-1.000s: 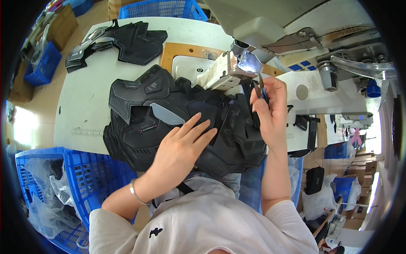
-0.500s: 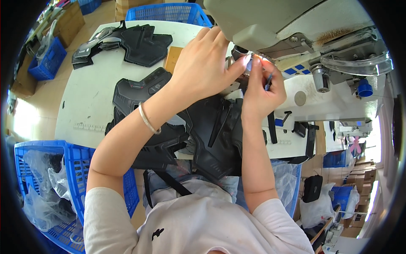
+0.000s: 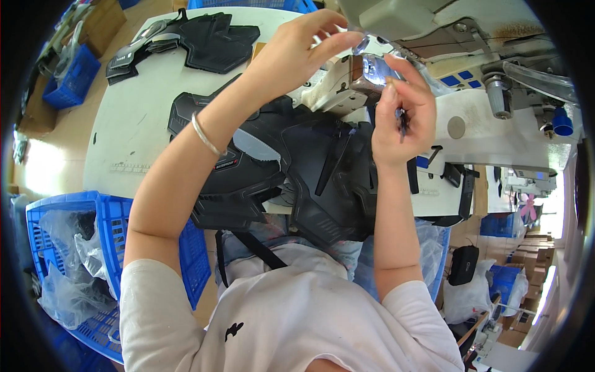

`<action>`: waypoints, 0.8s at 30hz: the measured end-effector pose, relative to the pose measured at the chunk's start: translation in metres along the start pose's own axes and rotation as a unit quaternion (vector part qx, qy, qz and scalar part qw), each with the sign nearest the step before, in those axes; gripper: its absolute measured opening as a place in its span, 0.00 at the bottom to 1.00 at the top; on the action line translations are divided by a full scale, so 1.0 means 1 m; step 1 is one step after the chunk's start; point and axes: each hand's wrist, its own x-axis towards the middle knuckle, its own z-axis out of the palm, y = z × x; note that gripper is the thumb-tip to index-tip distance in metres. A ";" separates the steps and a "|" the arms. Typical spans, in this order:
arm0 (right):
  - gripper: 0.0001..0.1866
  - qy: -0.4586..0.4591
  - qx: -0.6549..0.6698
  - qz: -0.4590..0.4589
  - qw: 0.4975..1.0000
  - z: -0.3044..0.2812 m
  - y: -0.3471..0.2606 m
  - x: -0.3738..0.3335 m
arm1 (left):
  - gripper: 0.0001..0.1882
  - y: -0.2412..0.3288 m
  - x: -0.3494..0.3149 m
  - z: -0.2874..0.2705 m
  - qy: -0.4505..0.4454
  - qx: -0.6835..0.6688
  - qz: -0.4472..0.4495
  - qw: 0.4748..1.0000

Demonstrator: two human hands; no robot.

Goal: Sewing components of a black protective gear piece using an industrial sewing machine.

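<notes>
My left hand (image 3: 291, 59) is raised beside the lit needle area of an industrial sewing machine (image 3: 421, 31). Its thumb and fingers are apart, with the fingertips near a clear plastic piece. Just right of the shiny metal post (image 3: 370, 71), my right hand (image 3: 406, 118) has its thumb and forefinger close together. The other fingers curl round a small dark slender tool (image 3: 403, 124), whose kind is hard to make out. Any thread between the hands is too fine to see. Stitched black moulded panels (image 3: 322, 167) lie below my hands, reaching over the table's front edge.
More black and grey panels (image 3: 214, 43) lie at the far left of the white table (image 3: 130, 136). A blue crate (image 3: 111, 242) with clear plastic bags stands at my left. Another blue crate (image 3: 254, 5) is behind the table. A black pouch (image 3: 463, 265) is at lower right.
My hands have moved apart from where they met at the needle area. The right moved right and down; the left moved up with its fingers spreading. The view has shifted slightly.
</notes>
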 end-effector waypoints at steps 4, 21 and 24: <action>0.09 -0.073 -0.044 0.032 0.996 -0.009 -0.008 0.005 | 0.15 -0.004 -0.029 -0.009 0.129 0.008 -0.039 0.991; 0.03 -0.476 0.114 0.534 0.690 -0.124 -0.116 -0.043 | 0.08 0.052 -0.104 0.029 -0.190 0.138 0.328 0.915; 0.03 -0.359 0.142 0.601 0.699 -0.147 -0.117 -0.061 | 0.07 0.048 -0.148 0.031 -0.229 0.028 0.177 0.957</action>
